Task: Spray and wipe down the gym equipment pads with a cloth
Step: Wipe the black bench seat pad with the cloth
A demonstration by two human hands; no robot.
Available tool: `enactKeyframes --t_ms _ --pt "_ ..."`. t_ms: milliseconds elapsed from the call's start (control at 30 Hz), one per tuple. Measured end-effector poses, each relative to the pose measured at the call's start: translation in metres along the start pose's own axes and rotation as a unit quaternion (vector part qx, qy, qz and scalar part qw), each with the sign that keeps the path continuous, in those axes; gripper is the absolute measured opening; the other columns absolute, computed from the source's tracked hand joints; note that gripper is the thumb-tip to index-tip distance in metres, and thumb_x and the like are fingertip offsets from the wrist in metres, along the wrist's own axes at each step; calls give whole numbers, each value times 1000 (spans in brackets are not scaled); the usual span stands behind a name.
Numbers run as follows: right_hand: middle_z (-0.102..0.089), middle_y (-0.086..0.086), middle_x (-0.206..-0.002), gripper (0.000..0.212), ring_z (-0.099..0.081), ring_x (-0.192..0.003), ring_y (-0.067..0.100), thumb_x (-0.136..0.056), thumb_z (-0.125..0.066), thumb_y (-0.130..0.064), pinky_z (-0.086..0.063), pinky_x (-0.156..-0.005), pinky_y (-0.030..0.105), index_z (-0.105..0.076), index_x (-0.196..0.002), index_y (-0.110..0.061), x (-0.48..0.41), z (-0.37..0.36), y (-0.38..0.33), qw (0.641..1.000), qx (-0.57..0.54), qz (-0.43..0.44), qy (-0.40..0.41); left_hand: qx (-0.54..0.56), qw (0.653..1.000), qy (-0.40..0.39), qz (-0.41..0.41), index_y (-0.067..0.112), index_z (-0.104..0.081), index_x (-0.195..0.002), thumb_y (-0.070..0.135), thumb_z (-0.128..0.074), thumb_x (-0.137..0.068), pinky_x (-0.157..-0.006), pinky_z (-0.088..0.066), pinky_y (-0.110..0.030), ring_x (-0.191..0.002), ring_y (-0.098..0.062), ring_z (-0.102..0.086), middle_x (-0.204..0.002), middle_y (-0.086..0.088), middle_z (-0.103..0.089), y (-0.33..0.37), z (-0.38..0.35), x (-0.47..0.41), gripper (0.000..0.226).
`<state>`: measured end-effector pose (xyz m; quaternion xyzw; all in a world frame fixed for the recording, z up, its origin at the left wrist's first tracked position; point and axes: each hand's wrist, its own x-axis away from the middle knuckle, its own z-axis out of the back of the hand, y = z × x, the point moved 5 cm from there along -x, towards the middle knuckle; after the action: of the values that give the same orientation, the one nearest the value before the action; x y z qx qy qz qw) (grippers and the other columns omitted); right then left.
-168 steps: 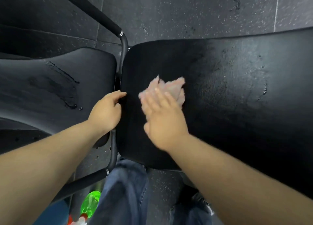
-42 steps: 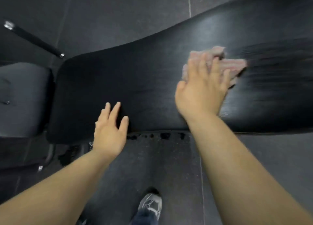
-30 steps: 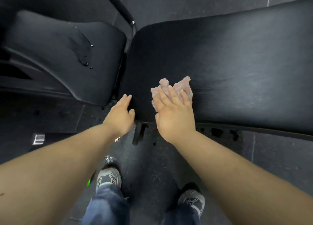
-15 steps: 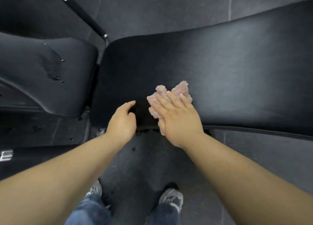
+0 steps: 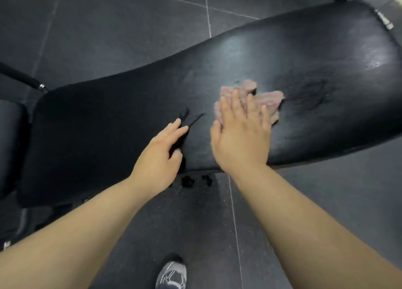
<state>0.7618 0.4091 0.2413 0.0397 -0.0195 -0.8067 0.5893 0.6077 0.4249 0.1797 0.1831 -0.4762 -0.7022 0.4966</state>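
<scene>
Fingers of our right hand lie straight and spread, pressing the cloth flat. Nothing is pinched or curled round. Our left hand has loose, nearly straight fingers resting on the pad and grips nothing.

Largest first:
- Floor: dark speckled tiles with pale seams, all round the equipment.
- Padded surface: one long black pad running across the view, and both hands are on it. A damp, smeared patch sits just right of the cloth, so we judge the wipe is heading that way and that end is not yet done.
- Second pad: one, at the left edge, only a slice showing. We cannot tell if it is wet.
- Bar: one dark bar with a metal end, upper left.
- Hands: two. We judge the left is planted near the front edge as a brace, which lets the right lean its weight into the stroke.
- Cloth: one, pinkish and bunched, mostly under the right palm with its far edge poking out. A flat palm spreads the pressure over more pad.
- Shoe: one in view, bottom centre.
- Drips: dark spots on the floor just under the pad's front edge, likely spray run-off.

No spray bottle is in view.
</scene>
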Motion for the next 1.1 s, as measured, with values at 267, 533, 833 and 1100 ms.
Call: enactKeyframes --t_ms 267,533,833,1100 --pt "-59 4 -134 78 -49 -130 32 -56 -77 -20 -23 -103 39 -57 -132 -15 82 -76 -155 934 -15 310 -174 63 957 51 280 36 -52 -136 6 -49 -95 -97 -43 -20 -120 -9 -56 -144 15 -50 -179 72 132 50" --pt "-72 -3 -78 17 -68 -73 17 -94 -51 -35 -53 -63 29 -59 -86 -22 166 -89 -258 804 -417 53 -420 529 758 132 358 36 -49 -135 9 -65 -89 -97 -47 -35 -120 -7 -55 -134 12 -56 -237 73 249 56" --pt "-72 21 -94 60 -69 -97 41 -77 -74 -41 -52 -92 48 -58 -122 -5 377 -137 -360 613 -429 -3 -663 525 736 170 393 22 -77 -85 30 -83 -69 -81 -48 -30 -80 -15 -61 -83 0 -72 -330 68 444 19" --pt "-73 6 -112 27 -69 -106 22 -98 -58 -21 -52 -96 41 -64 -123 -12 485 -154 -424 581 -408 -14 -704 661 612 228 368 11 -68 -114 20 -80 -71 -99 -43 -32 -91 -15 -65 -98 -3 -73 -382 59 579 45"
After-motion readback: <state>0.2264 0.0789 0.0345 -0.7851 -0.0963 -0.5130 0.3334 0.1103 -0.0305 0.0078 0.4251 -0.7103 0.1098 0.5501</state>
